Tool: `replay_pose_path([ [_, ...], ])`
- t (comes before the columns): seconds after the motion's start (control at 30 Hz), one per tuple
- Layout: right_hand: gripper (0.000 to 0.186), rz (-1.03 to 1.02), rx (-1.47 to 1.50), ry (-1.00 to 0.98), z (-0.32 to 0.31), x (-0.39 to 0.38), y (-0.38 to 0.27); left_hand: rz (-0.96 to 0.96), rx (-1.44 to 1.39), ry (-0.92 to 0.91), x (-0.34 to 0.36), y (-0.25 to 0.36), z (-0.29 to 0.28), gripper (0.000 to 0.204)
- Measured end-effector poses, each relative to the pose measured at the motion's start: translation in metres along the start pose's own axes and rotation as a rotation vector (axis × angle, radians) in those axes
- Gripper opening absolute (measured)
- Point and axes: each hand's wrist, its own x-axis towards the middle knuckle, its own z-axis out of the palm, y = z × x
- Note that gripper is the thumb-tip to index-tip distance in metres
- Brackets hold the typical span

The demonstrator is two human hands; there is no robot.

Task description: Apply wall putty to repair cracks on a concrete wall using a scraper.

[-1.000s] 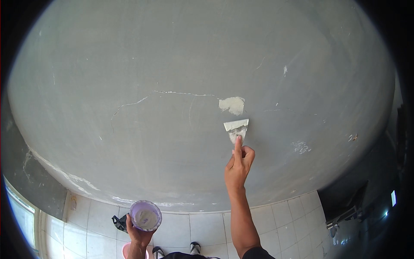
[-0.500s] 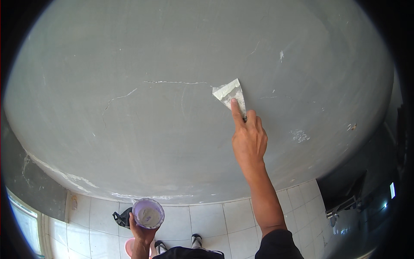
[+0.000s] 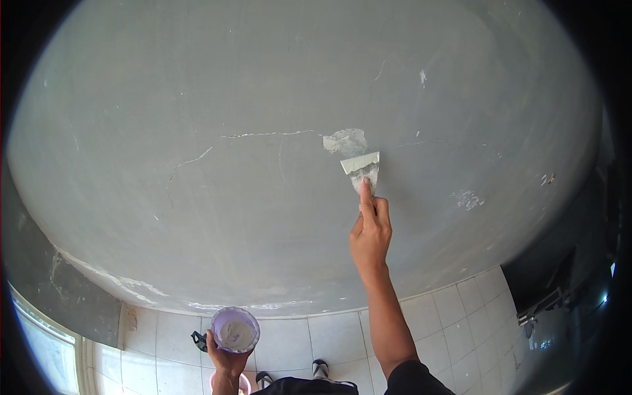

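My right hand (image 3: 372, 230) grips a putty knife (image 3: 362, 172), its index finger laid along the blade. A band of whitish filler coats the blade's wide edge. Just above the blade, a rough patch of pale filler (image 3: 345, 141) sticks to the grey wall (image 3: 263, 210), at the right end of a thin horizontal crack (image 3: 268, 134). Low down on the left, my left hand (image 3: 227, 359) holds a purple tub (image 3: 252, 320) from below and its side. Whitish paste (image 3: 236, 336) lies inside the tub.
White floor tiles (image 3: 283, 345) run along the wall's foot, where paint is flaking. Beside the tub lies a black bag-like thing (image 3: 199, 340). A pink basin (image 3: 245, 384) is partly hidden below my left hand. A window (image 3: 46, 349) is at the lower left.
The putty knife has come down from the crack, leaving a patch of filler on the wall where the blade was. The whole view has shifted slightly.
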Motion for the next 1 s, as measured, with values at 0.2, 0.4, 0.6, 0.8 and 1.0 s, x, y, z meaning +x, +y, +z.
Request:
replay_pose_path([
  [0.2, 0.070, -0.035, 0.188, 0.162, 0.045, 0.033, -0.025, -0.002, 0.003, -0.018, 0.003, 0.004, -0.002, 0.084],
  [0.4, 0.073, 0.111, 0.013, 0.077, 0.070, 0.017, -0.043, -0.019, -0.012, -0.011, 0.003, 0.005, -0.003, 0.084],
  [0.6, 0.072, 0.182, 0.150, -0.096, 0.048, -0.036, -0.057, -0.031, -0.030, -0.020, 0.001, 0.008, -0.011, 0.083],
  [0.8, 0.065, 0.038, -0.010, 0.121, -0.008, 0.045, -0.052, -0.012, -0.026, -0.033, 0.001, 0.014, -0.016, 0.083],
  [1.0, 0.057, 0.083, -0.153, -0.048, -0.012, 0.059, -0.055, -0.019, -0.023, 0.007, -0.001, 0.016, -0.019, 0.085],
])
